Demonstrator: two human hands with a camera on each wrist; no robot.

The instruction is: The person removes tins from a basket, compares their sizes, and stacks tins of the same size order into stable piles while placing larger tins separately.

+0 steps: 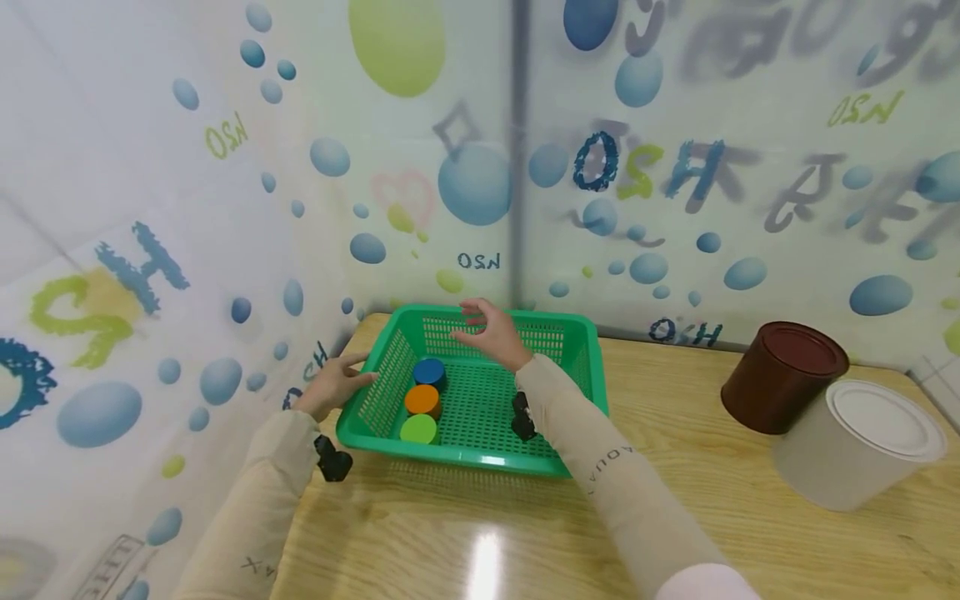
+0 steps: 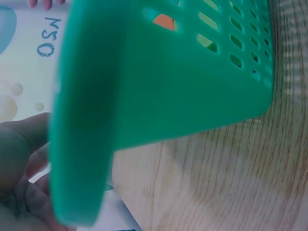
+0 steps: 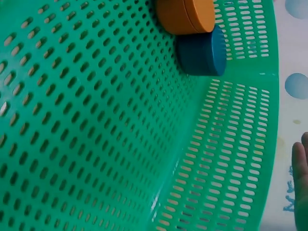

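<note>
A green mesh basket point(image 1: 457, 457) point(image 2: 183, 77) point(image 3: 96, 144) stands on the wooden table near the wall corner. Along its left side lie a blue disc point(image 1: 429, 372) point(image 3: 202, 50), an orange disc point(image 1: 422, 400) point(image 3: 185, 17) and a light green disc point(image 1: 418, 429). My left hand point(image 1: 333, 385) point(image 2: 19, 159) is outside the basket's left rim, with straight fingers reaching to the rim. My right hand point(image 1: 491, 329) hovers over the far part of the basket, fingers spread and holding nothing. In the right wrist view only a fingertip point(image 3: 301, 178) shows past the basket wall.
A brown can point(image 1: 783, 377) and a white can point(image 1: 862, 442) stand tilted on the table point(image 1: 675, 517) at the right. Walls printed with blue bubbles close off the left and the back. Bare wood lies in front of the basket.
</note>
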